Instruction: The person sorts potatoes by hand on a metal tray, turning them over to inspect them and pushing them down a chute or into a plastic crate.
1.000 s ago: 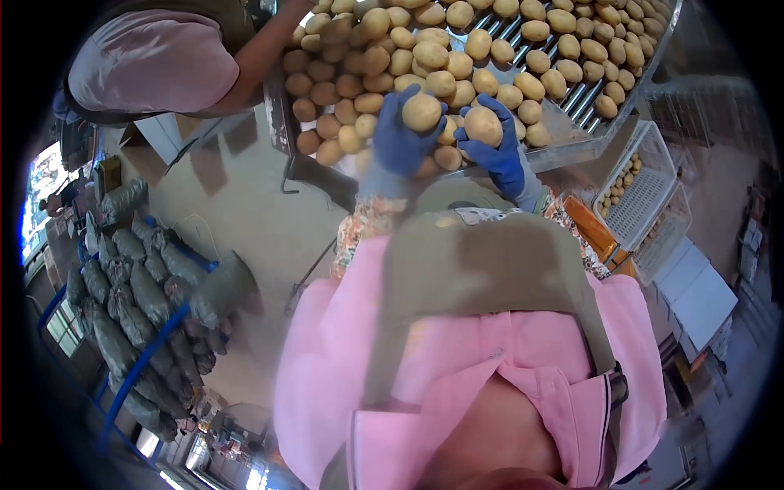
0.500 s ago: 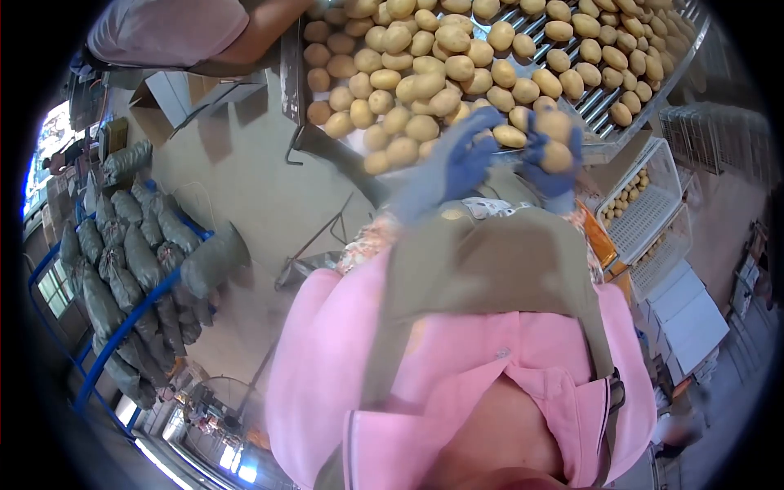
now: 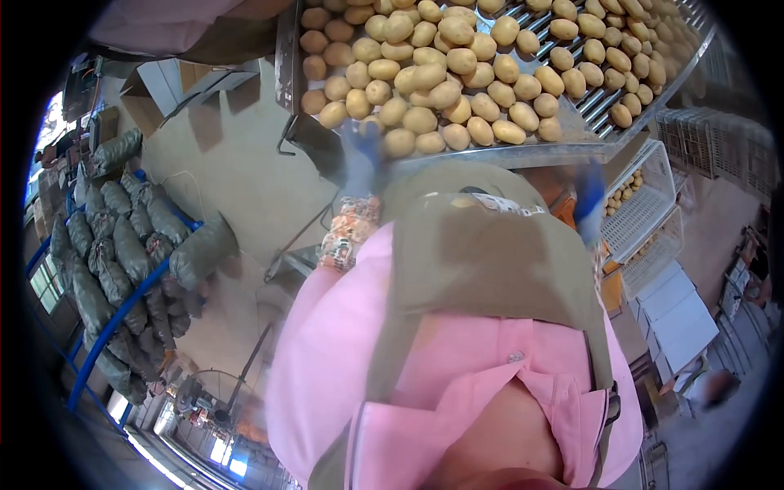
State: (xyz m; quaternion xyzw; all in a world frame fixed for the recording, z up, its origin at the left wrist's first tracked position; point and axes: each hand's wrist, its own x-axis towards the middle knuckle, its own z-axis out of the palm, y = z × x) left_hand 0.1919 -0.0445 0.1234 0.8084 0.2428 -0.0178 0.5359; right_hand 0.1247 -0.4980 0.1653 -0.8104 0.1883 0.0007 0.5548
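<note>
Right hand now off tray; left hand by potatoes; blurred, can't tell grips.

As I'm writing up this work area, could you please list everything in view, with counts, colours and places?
potatoes: dozens, yellow-brown, across the table
table: one, silver metal, top centre
rollers: several, silver, table's right part
white crates: two, right of the table, potatoes inside
grey crates: stacked, number unclear, upper right
white box: at least one, right
carton: one, brown and white, open, upper left
sacks: many, grey-green, left
rail: blue, by the sacks
co-worker: one, partly visible, pink top, upper left
apron: one, olive, worn
shirt: one, pink, worn
left hand: one, blue glove, blurred, near the table's left corner
right hand: one, blue glove, blurred, beside the white crates
</note>
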